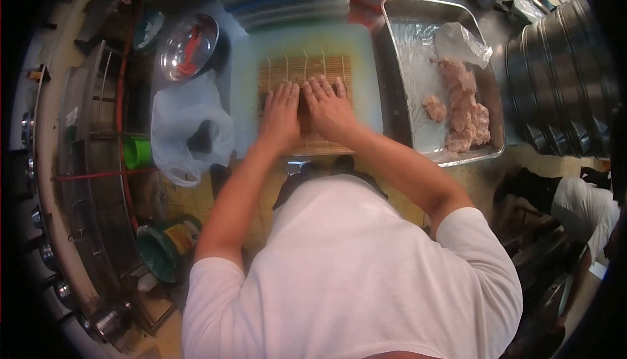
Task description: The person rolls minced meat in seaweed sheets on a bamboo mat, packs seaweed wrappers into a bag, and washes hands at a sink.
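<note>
A bamboo mat [305, 69] with pale strings lies on a cutting board [245, 65] stained yellow-green. Side by side, my left hand [281, 114] and my right hand [326, 107] rest flat on the mat, palms down, with fingers stretched away from me. Something dark shows on the mat between and beside the hands; what it is cannot be made out. Neither hand grasps anything.
Right of the board, a metal tray [406, 97] holds pinkish meat [460, 107] and clear plastic. On the left are a steel bowl [171, 42] with red strips and a plastic bag [173, 114]. Stacked lids [287, 0] stand behind. A person [581, 205] is at far right.
</note>
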The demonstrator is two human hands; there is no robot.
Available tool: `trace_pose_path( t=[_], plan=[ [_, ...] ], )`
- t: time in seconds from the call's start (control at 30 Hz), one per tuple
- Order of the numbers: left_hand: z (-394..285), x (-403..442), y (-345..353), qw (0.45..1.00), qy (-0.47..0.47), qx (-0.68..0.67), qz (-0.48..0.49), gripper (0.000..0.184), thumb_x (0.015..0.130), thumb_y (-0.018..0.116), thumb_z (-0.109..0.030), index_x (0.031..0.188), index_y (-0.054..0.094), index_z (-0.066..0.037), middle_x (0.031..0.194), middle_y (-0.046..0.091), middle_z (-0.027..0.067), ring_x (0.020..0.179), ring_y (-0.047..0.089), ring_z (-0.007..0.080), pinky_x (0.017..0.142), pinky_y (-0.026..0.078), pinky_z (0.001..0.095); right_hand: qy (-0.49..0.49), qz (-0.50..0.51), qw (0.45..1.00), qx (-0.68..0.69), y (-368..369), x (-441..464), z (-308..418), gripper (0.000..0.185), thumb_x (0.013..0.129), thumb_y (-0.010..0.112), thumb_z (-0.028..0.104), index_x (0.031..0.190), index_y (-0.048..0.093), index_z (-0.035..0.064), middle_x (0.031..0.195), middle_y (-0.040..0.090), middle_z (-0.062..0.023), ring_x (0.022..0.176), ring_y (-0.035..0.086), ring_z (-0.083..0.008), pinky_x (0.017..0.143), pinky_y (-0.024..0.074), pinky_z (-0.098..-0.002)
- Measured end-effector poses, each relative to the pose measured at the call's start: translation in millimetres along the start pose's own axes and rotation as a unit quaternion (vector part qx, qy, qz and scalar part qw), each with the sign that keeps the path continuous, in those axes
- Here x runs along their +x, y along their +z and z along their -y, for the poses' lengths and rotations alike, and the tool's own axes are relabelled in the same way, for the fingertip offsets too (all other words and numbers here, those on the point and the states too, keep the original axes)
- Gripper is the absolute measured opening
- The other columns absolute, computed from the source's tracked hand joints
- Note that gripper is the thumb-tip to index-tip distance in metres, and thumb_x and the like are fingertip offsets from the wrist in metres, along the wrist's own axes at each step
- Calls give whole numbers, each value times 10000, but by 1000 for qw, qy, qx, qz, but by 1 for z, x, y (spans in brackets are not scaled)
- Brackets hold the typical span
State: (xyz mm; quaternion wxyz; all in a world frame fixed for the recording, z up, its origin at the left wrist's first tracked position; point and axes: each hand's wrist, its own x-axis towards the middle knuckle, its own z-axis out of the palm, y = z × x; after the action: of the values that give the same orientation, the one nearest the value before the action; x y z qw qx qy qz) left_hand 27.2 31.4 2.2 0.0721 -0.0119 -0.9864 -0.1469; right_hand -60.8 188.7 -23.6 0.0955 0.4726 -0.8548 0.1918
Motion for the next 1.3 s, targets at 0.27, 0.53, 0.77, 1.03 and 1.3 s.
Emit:
trace_pose_path(
  t=[0.27, 0.53, 0.77, 1.03, 1.3],
  plan=[
    [34, 55, -30, 991, 29, 24, 130, 367, 735, 732, -76, 1086, 633, -42, 1083, 664, 154, 1036, 632, 369, 894, 521, 460, 31, 151, 988, -2, -23, 37, -23, 368, 793, 675, 126, 1139, 616, 14, 1161, 617, -179, 1116, 587, -356, 956, 455, -522],
    [29, 104, -147, 986, 42, -27, 158, 324, 731, 746, -94, 1036, 642, -56, 1030, 652, 150, 1019, 638, 351, 875, 525, 448, 0, 173, 985, 10, -128, 114, -19, 370, 737, 665, 86, 1095, 624, 1, 1063, 655, -194, 1033, 612, -382, 892, 501, -447],
    [73, 228, -276, 988, 154, -25, -1, 313, 722, 695, -47, 1032, 696, -7, 931, 717, 169, 845, 683, 318, 792, 536, 387, 43, 86, 995, -29, -235, 264, -31, 306, 762, 680, 95, 1056, 637, 19, 932, 690, -192, 926, 679, -358, 815, 527, -456],
    [136, 312, -264, 987, 94, -74, 107, 386, 710, 720, -65, 1089, 726, 6, 930, 746, 120, 811, 702, 217, 776, 562, 339, 87, 176, 980, 40, -190, 356, -86, 400, 776, 707, 119, 1171, 693, 53, 962, 728, -158, 913, 692, -281, 814, 526, -396],
    [151, 306, -259, 979, -3, -97, 178, 379, 799, 728, -167, 1144, 719, -11, 985, 740, 128, 890, 697, 208, 850, 543, 340, 108, 213, 968, 78, -178, 359, -79, 400, 778, 686, 218, 1155, 733, 92, 1005, 736, -134, 939, 687, -272, 833, 537, -390]
  ],
)
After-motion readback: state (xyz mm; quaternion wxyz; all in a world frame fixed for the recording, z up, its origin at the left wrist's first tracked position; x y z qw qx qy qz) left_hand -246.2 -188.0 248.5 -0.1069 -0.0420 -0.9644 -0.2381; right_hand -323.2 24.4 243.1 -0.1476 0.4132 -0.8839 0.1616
